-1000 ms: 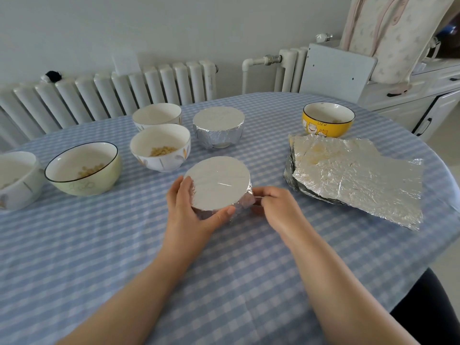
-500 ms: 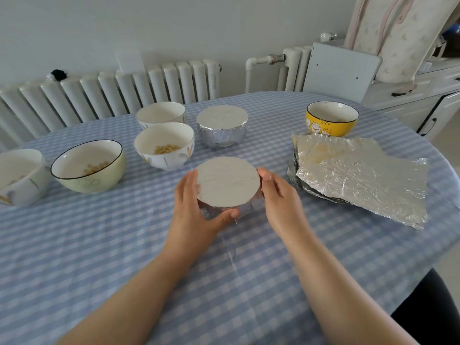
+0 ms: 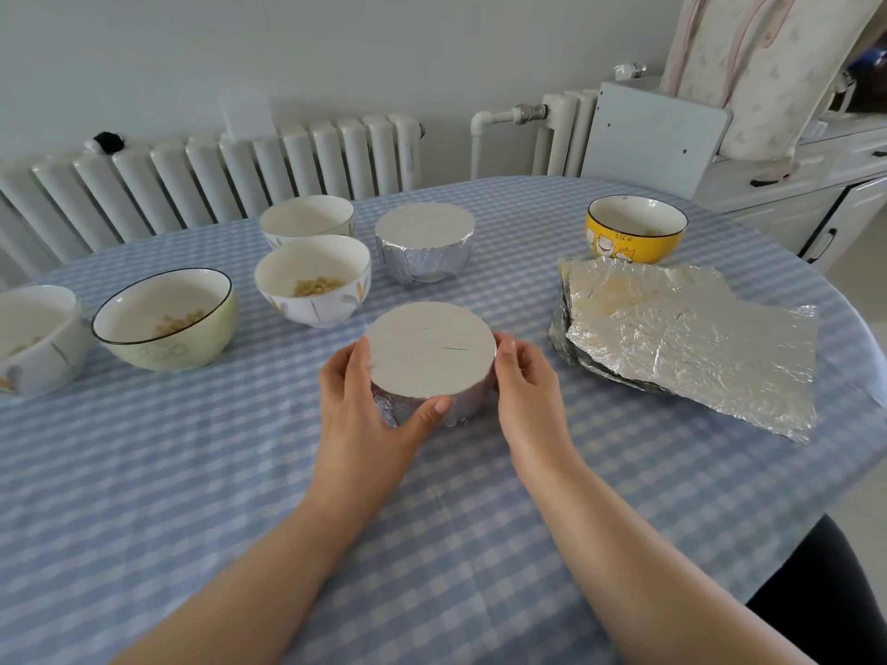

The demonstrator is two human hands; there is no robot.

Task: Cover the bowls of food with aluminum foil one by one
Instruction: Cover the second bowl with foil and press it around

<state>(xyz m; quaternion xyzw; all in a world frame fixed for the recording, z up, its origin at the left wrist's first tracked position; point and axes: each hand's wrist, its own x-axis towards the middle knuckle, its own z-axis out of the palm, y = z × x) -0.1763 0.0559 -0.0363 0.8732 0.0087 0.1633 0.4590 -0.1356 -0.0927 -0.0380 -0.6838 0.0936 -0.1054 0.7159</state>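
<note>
**On the desk, a second bowl sealed**

On the desk, from the left, four open bowls waited, two showing yellowish kernels. My left hand and right hand cupped the foil-covered bowl in front of me, fingers curled against its sides, probably to crimp the foil. Beyond sat another covered bowl; right, spare foil sheets and a yellow bowl.
</note>
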